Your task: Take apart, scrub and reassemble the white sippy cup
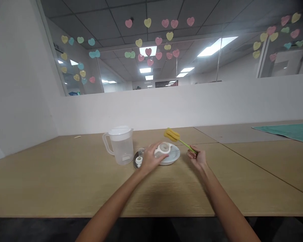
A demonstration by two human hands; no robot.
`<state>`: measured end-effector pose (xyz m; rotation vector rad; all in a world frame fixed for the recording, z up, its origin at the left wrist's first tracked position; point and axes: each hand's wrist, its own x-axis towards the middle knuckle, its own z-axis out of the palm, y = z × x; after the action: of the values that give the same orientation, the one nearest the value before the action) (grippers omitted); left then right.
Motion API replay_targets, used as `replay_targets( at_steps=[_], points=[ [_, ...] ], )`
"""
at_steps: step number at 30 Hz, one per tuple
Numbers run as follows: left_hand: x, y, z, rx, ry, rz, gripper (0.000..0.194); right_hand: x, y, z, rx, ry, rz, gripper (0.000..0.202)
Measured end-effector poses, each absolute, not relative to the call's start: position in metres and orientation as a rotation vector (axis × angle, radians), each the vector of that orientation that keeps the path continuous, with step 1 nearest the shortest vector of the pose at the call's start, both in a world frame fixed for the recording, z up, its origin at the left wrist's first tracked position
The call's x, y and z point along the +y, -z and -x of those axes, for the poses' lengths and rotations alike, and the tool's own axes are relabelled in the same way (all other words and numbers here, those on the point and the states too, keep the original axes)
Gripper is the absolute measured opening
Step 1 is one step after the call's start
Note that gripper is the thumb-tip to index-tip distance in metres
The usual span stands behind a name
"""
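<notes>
My left hand [150, 159] is wrapped round a clear bottle [164, 148] with white handles, its round opening facing me, held above a white bowl [175, 155]. In my right hand [197, 158] is the green stick of a brush [172, 134]; its yellow sponge head points up and left, behind the bottle and apart from it. Just left of my left hand, a small round metal dish [135, 162] bears a white ring-shaped part [138, 160] and a clear dome-shaped piece [141, 152].
A lidded clear pitcher [123, 148] with liquid stands left of the dish. A green cloth [290, 131] lies at the table's far right. The wooden table [53, 181] meets a white wall [96, 114] behind; a small flat scrap [77, 136] lies at back left.
</notes>
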<state>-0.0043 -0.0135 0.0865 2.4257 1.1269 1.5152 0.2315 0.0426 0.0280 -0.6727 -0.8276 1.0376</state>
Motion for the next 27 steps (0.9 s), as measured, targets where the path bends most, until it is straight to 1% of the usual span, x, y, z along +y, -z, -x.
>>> replay_targets(
  at_steps=[4,10,13,16,18,22,27],
  points=[
    [0.008,-0.109,0.023,1.201,-1.449,-2.640,0.055,0.045,-0.028,-0.231,-0.822,-0.974,0.710,0.019],
    [0.043,-0.105,0.034,1.283,-1.230,-2.877,0.053,0.049,-0.023,-0.229,-0.750,-0.829,0.806,0.021],
    [0.050,-0.104,0.033,1.310,-1.048,-3.099,0.051,0.046,-0.019,-0.224,-0.855,-0.669,0.884,0.022],
    [0.051,-0.099,0.031,1.327,-0.779,-3.297,0.045,0.043,-0.014,-0.214,-1.048,-0.469,0.953,0.025],
    [0.050,-0.094,0.030,1.303,-0.652,-3.369,0.042,0.042,-0.011,-0.207,-1.127,-0.435,0.968,0.028],
    [0.051,-0.084,0.032,1.219,-0.706,-3.389,0.041,0.041,-0.009,-0.198,-1.210,-0.436,0.966,0.032],
    [0.054,-0.084,0.034,0.934,-0.803,-3.451,0.036,0.039,-0.006,-0.186,-1.352,-0.461,0.964,0.034]
  ],
)
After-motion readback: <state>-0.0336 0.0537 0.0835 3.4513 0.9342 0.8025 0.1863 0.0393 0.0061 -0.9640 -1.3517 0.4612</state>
